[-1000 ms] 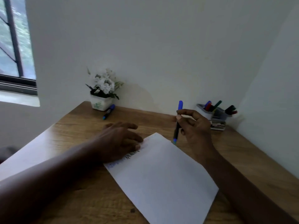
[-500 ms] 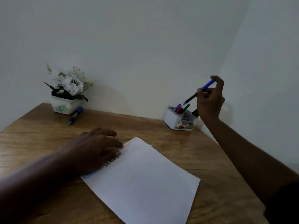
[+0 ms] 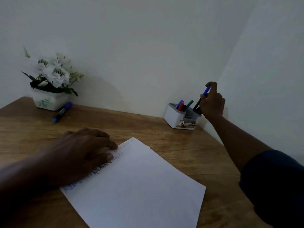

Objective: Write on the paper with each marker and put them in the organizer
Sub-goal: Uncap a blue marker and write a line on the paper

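Paper (image 3: 139,186) is pinned flat at 6 o'clock by the left hand (image 3: 82,150), fingers straight, so that sliding is prevented. At 2 o'clock a blue-capped marker (image 3: 206,91) is pinched in the fingers of the right hand (image 3: 212,102), tilted tip-down into the organizer (image 3: 171,117), apparently for dropping in.

Saw a white paper (image 3: 139,186) at 6 o'clock, lettered black and pale blue along its 10 o'clock edge. Noted brown wood grain on the table (image 3: 148,125). Found a white-and-grey organizer (image 3: 171,116) at 2 o'clock, with blue, red and green markers (image 3: 181,105) inside. Marked a blue cap and black barrel on the raised marker (image 3: 198,103), likewise on the loose marker (image 3: 62,111) at 10 o'clock. Logged white flowers (image 3: 56,74), dark green leaves (image 3: 47,88), a white pot (image 3: 47,101) patterned green.
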